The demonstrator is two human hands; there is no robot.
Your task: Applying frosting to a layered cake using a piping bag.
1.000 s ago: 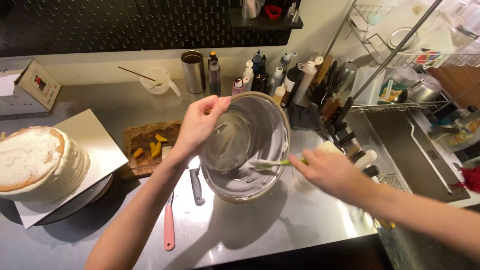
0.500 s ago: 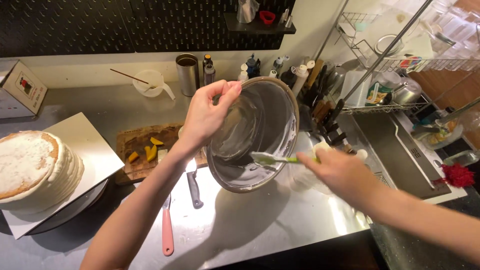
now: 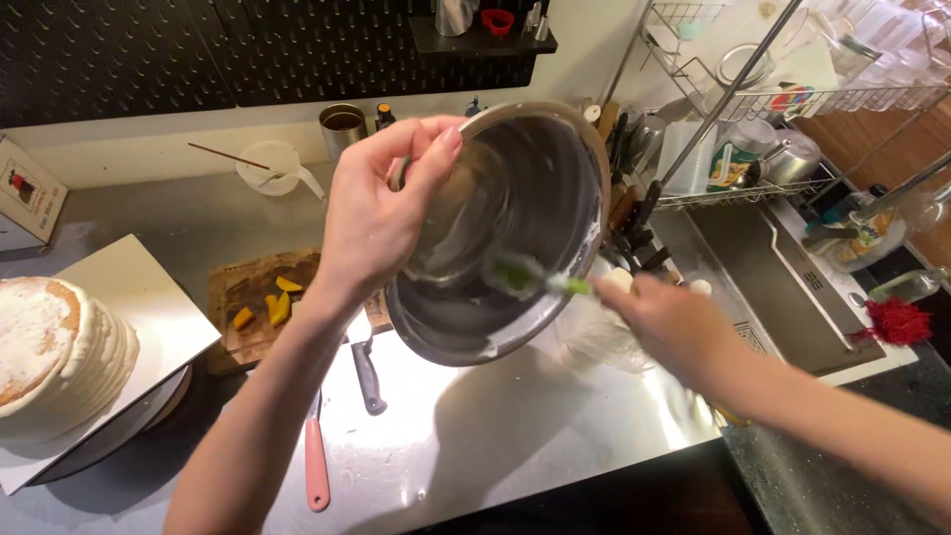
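Bowl (image 3: pixel 500 233) now tips steeper than 1 second ago, lifted off the counter (image 3: pixel 475 446), mouth turned toward the camera; cream is being gathered low. Only white smears coat its steel wall. Left hand (image 3: pixel 381 213) clamps its upper rim. Right hand (image 3: pixel 674 327), right of the bowl, is closed around a green spatula (image 3: pixel 530 277) scraping inside. Left of the bowl: layered cake (image 3: pixel 50 357), board (image 3: pixel 263 302) with 4 yellow fruit pieces.

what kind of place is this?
Most likely a home or small bakery kitchen. A steel counter runs to a sink with a dish rack above, a layered cake sits at the left, and the left hand tilts a mixing bowl.
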